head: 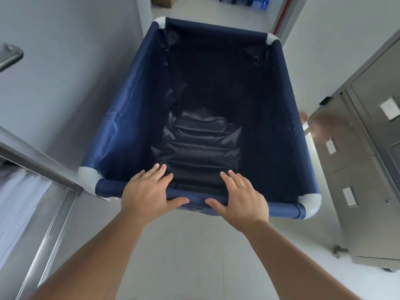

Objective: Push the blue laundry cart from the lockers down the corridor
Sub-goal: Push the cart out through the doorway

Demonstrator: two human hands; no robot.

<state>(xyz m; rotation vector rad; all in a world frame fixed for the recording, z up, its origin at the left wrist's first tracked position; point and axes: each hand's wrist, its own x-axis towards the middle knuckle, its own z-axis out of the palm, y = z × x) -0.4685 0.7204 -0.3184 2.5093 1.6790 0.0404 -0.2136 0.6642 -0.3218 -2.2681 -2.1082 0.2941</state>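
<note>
head view | your left hand (pixel 147 192) lies flat on the near rail of the blue laundry cart (pixel 121 118), fingers spread, gripping nothing | your right hand (pixel 242 197) likewise — palm down, splayed, on the same rail | cart stands mid-corridor, steel lockers (pixel 357 169) just to its right — grey wall (pixel 71 61) on its left

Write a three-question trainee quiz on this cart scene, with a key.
1. True or false: both hands lie on the cart's near rail.
2. Which side are the lockers on? A) left B) right
3. Fill in: the cart holds only a dark ____.

Key:
1. True: left hand and right hand rest there, fingers spread, not curled round it.
2. B
3. liner
</note>
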